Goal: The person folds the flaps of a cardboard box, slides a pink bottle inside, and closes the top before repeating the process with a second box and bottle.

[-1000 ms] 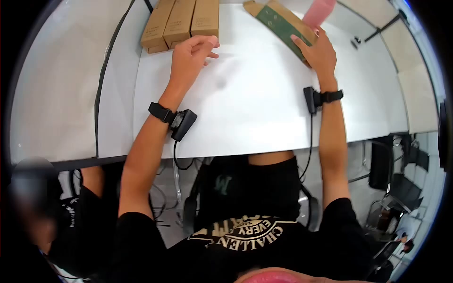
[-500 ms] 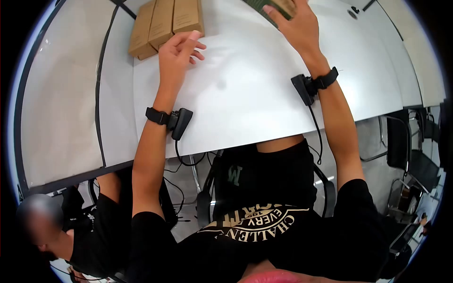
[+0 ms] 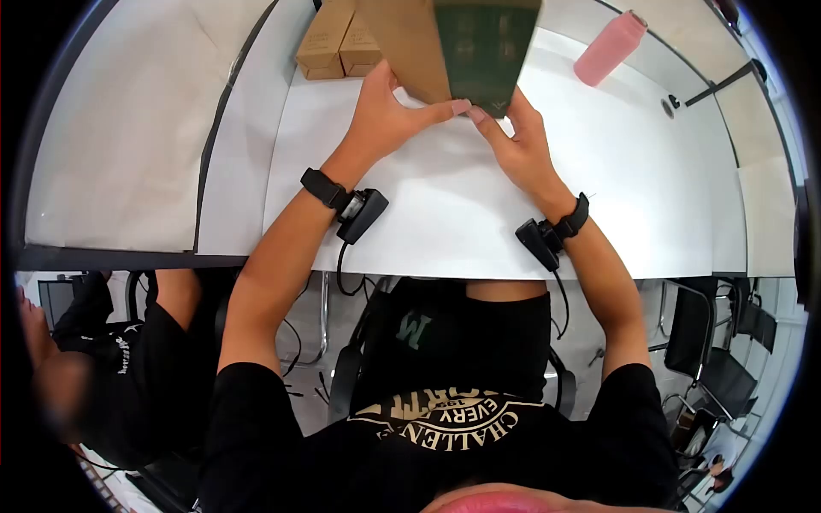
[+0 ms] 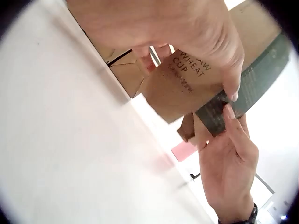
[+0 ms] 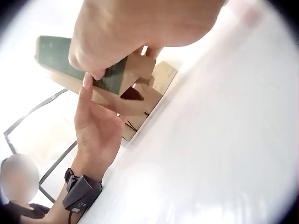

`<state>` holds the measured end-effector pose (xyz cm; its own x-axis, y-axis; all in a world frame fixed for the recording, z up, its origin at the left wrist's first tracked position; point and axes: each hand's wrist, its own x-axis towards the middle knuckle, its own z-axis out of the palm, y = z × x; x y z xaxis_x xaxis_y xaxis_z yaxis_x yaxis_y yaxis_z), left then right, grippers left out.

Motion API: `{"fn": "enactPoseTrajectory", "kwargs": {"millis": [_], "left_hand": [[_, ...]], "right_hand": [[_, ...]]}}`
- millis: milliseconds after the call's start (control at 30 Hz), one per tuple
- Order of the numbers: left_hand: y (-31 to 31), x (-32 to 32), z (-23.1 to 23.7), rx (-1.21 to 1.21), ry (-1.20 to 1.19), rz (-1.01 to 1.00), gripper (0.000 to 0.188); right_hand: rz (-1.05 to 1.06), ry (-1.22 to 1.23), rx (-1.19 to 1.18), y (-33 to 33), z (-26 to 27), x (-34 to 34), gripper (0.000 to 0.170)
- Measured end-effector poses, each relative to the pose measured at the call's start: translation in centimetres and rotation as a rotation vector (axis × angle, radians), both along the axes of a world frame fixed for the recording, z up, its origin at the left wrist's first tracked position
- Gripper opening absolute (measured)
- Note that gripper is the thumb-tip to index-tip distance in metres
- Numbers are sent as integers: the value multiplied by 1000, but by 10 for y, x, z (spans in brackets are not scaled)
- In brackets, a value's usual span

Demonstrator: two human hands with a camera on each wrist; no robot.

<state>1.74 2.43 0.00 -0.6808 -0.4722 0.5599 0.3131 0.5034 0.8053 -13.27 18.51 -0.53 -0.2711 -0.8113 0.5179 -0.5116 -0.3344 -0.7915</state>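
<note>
A brown cardboard box [image 3: 487, 60] with a green panel is up in front of me at the table's far middle, held between both hands. My left hand [image 3: 389, 120] grips its lower left side, thumb lying along the bottom edge. The right hand [image 3: 528, 154] holds the lower right corner, its thumb on the green face close to the left thumb. In the left wrist view, "WHEAT CUP" is printed on the brown side [image 4: 180, 79]. From the right wrist, a cardboard flap [image 5: 140, 70] stands out at the box's near end. Fingers behind the box are partly hidden.
More brown boxes [image 3: 329, 43] stand side by side at the back left, partly covered by the held box. A pink bottle [image 3: 611, 49] is at the back right of the white table [image 3: 616, 188]. Another person [image 3: 94, 376] sits at the left.
The box has come from the back right to the middle in my right hand and now shows its green face. My left hand has left the row of boxes and taken hold of it too.
</note>
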Motion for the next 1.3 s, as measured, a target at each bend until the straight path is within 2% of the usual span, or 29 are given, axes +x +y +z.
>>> {"fn": "enactPoseTrajectory", "kwargs": {"millis": [67,100,167,233,267,333,367,433,467,533,567,600,633,700,733,833,867,1000,1167,1300], "left_hand": [[1,1,1,-219,20,63,77],[4,0,-2,-24,133,-33,92],[8,6,11,-194,109,41,90],[1,-4,-6,333,354,-250,78],[0,-16,-16,410,462,-274,61],[-22,-24,-32,241,439,-428,62],[-6,-12,-21,279,357,-368,61],[12,13,0,568,206,-451,58],[-9,12,-19,917,208,-672,68],[-18,-1,-58,1043,271,-667,64],[-8,0,-40,624,184,-498,60],[2,1,-23,115,43,-177,56],[12,2,-6,-233,-22,122,52],[5,0,-6,307,99,-100,47],[5,-2,-3,379,217,-49,50],[-6,2,-6,630,136,-62,54],[-6,3,-6,614,66,-42,63],[-4,5,-4,579,-29,-95,70],[6,8,0,490,-238,-143,81],[2,3,-9,486,-218,-122,91]], "right_hand": [[-59,122,-72,1,7,3,41],[-69,131,-106,-1,6,3,49],[-54,101,-127,-2,6,7,59],[-68,147,-96,-1,7,10,69],[-63,184,-148,-1,10,14,74],[-106,250,-170,-2,13,14,75],[-113,256,-161,0,14,14,75],[-144,310,-146,0,12,13,75],[-162,347,-153,-2,13,11,75],[-162,335,-147,-3,15,7,76],[-166,328,-143,-1,14,4,76],[-184,306,-128,-1,12,0,74],[-177,275,-125,-2,11,-3,73],[-161,215,-112,0,10,-8,71],[-133,176,-98,2,10,-10,70],[-55,60,-61,0,8,-7,66],[-61,48,-70,0,8,-5,64],[-61,132,-19,1,9,-4,58],[-89,139,-41,-1,8,-4,67],[-80,202,-10,0,12,2,73]]}}
